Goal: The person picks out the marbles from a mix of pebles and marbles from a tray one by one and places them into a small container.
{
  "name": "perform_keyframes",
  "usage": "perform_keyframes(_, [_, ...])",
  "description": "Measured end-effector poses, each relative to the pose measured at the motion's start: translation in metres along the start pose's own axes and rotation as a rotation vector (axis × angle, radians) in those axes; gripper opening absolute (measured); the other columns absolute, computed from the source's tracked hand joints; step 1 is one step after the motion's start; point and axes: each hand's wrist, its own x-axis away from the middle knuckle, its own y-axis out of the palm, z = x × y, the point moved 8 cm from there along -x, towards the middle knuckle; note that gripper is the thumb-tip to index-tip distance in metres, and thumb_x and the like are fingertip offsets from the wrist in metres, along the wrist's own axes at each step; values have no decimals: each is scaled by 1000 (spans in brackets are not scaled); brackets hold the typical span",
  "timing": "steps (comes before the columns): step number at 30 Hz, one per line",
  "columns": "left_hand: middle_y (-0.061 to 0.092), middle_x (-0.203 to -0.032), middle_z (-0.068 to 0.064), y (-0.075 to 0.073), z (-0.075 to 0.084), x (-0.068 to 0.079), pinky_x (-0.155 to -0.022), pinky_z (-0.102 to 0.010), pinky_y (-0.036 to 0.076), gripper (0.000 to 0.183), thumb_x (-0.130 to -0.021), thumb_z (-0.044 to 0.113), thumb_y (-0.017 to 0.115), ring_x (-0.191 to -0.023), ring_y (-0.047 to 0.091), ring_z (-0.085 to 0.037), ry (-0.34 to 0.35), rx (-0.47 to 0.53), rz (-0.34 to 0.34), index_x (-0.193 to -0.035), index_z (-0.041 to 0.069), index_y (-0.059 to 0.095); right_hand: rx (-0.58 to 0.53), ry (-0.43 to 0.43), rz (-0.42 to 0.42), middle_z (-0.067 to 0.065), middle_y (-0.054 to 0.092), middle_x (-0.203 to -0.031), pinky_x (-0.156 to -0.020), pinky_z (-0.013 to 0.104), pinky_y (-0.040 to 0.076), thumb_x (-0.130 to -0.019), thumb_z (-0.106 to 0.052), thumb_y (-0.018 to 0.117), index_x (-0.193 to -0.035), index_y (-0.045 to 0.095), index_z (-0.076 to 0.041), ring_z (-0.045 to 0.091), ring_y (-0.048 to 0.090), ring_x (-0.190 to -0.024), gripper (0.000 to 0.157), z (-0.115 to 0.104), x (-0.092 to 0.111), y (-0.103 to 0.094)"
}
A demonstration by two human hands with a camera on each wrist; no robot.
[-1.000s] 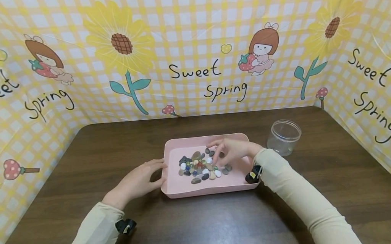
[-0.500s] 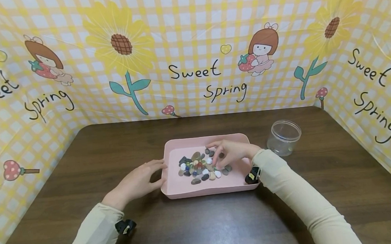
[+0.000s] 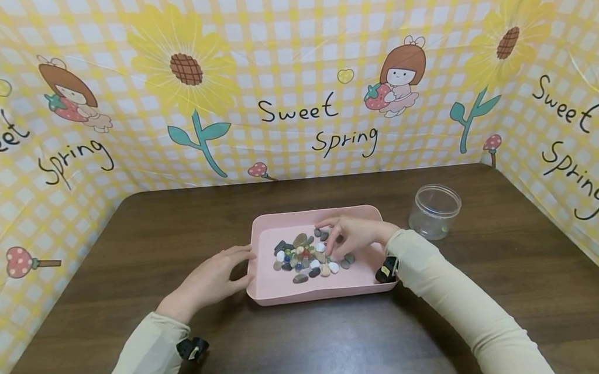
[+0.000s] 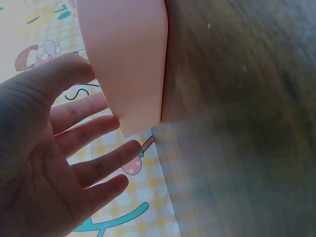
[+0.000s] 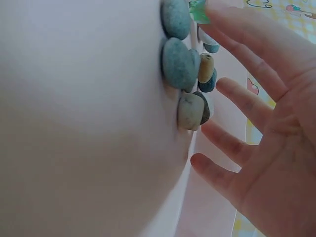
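Note:
My left hand (image 3: pixel 206 279) rests at the left end of a pink tray (image 3: pixel 308 293), fingers loosely spread. In the left wrist view the thumb and two fingertips (image 4: pixel 111 124) touch the tray's edge, with nothing gripped. My right hand (image 3: pixel 353 234) reaches low into the tray at the right side of a spread of pebbles (image 3: pixel 300 278) and small coloured glass pieces. Its thumb and index finger pinch a green glass marble (image 5: pixel 199 12), partly cut off by the right wrist view's upper edge. The other fingers fan out beside grey and tan pebbles (image 5: pixel 178 63).
A clear round jar (image 3: pixel 435 211) without a lid stands behind my right forearm, right of the tray, with a small greenish thing low inside. The brown wooden table (image 3: pixel 312 344) is bounded by a yellow checked cloth (image 3: pixel 288 47) at the back and sides.
The right fingertips have closed slightly downward and in at the green marble among the pebbles. The left hand, tray and jar hold their places.

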Motion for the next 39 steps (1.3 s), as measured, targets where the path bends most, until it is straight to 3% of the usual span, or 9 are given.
perform_keyframes(3, [54,-133,-17,0,0,0,-101,-50,43,41,-88,24,62,-123,51,-34,4,-1,4,-123,2,59,-17,-26,9,17,34,-149,-114,46,27,-77,-10,73,-86,76,-11,31,28,-141,10,-2,1,-3])
perform_keyframes(6, [54,-134,-17,1,-1,0,-101,-50,43,41,-88,24,62,-123,51,-34,3,-1,4,-123,3,59,-58,-33,14,17,32,-150,-117,53,17,-78,-11,73,-86,76,-11,31,24,-142,9,-3,1,-6])
perform_keyframes(9, [54,-134,-17,1,-1,0,-101,-50,43,41,-88,24,61,-123,51,-34,2,-2,4,-123,3,59,-87,-21,21,15,31,-152,-117,54,14,-78,-13,73,-86,76,-12,30,22,-143,8,-3,2,-8])
perform_keyframes(19, [55,-133,-18,-1,1,-1,-101,-50,43,41,-88,24,62,-123,51,-35,12,0,5,-122,2,59,-119,-7,48,11,29,-153,-115,58,14,-80,-17,73,-87,75,-14,32,21,-143,8,-10,7,-21])
perform_keyframes(25, [54,-133,-18,-2,1,-1,-102,-50,42,41,-88,24,62,-124,51,-35,4,2,-2,-122,2,60,-82,-2,81,8,34,-151,-115,57,17,-80,-20,73,-88,75,-16,30,26,-142,10,-10,10,-28])
perform_keyframes(32, [55,-132,-19,-4,2,0,-101,-51,42,39,-88,22,61,-123,51,-36,17,-3,2,-122,2,60,-100,-71,116,14,37,-148,-114,57,20,-80,-16,71,-89,74,-11,34,28,-140,10,-12,12,-34])
perform_keyframes(39, [55,-132,-18,-2,2,0,-102,-51,42,40,-88,23,62,-124,51,-36,15,-2,-6,-122,1,60,-103,-79,137,14,39,-147,-114,54,22,-81,-17,71,-90,74,-13,33,31,-139,11,-17,17,-39])
